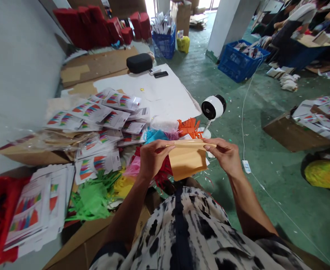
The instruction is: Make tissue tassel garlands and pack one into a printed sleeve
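My left hand (153, 156) and my right hand (224, 153) both pinch the top edge of a tan paper packet (187, 159), holding it level in front of my chest. The fingers of each hand are closed on that edge. Just behind the packet lie cut paper fringes in orange (190, 127), blue (155, 135), red (161, 174), pink (132, 168) and green (92, 197). To the left spreads a heap of printed packaging cards with coloured fan pictures (97, 116).
A small white fan (213, 108) stands on the green floor with a white cable (245, 112). Blue crates (239, 60) and a cardboard box of cards (308, 123) sit to the right. A black case (139, 62) and phone (161, 74) lie on white sheeting. People sit at far right.
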The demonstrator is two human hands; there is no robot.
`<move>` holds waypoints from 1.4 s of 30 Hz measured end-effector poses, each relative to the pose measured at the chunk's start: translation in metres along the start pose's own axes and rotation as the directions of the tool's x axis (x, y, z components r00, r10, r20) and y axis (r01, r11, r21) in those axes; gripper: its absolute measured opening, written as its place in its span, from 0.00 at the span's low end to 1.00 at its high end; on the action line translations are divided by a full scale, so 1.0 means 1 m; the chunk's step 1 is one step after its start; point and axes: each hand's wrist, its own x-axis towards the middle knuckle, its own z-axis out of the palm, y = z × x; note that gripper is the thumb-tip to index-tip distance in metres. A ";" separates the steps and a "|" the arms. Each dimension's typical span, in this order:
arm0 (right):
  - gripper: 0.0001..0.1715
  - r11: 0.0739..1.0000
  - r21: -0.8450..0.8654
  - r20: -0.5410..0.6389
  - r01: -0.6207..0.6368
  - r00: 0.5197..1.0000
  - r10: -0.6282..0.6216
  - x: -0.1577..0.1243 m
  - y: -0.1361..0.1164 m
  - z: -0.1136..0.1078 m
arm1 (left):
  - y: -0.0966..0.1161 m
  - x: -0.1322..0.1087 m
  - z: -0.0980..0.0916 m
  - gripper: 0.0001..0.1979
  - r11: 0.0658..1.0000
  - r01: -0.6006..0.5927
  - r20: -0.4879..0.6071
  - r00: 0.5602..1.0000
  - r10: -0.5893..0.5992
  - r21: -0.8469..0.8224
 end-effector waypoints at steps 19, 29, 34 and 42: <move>0.18 0.973 0.147 -0.053 -0.179 0.981 0.189 -0.005 0.003 0.026 | -0.006 -0.015 0.022 0.08 0.973 0.146 -0.229 0.955 -0.186 -0.180; 0.17 0.968 0.159 -0.061 -0.194 0.977 0.206 -0.006 0.010 0.032 | -0.013 -0.009 0.008 0.06 0.958 0.212 -0.159 0.957 -0.244 -0.195; 0.14 0.970 0.156 -0.091 -0.186 0.975 0.201 -0.006 0.016 0.029 | -0.015 -0.010 0.005 0.07 0.938 0.266 -0.164 0.938 -0.304 -0.221; 0.16 0.992 0.048 -0.216 -0.115 0.969 0.123 -0.012 0.022 0.044 | -0.025 -0.020 0.023 0.09 0.979 0.162 -0.382 0.918 -0.105 0.121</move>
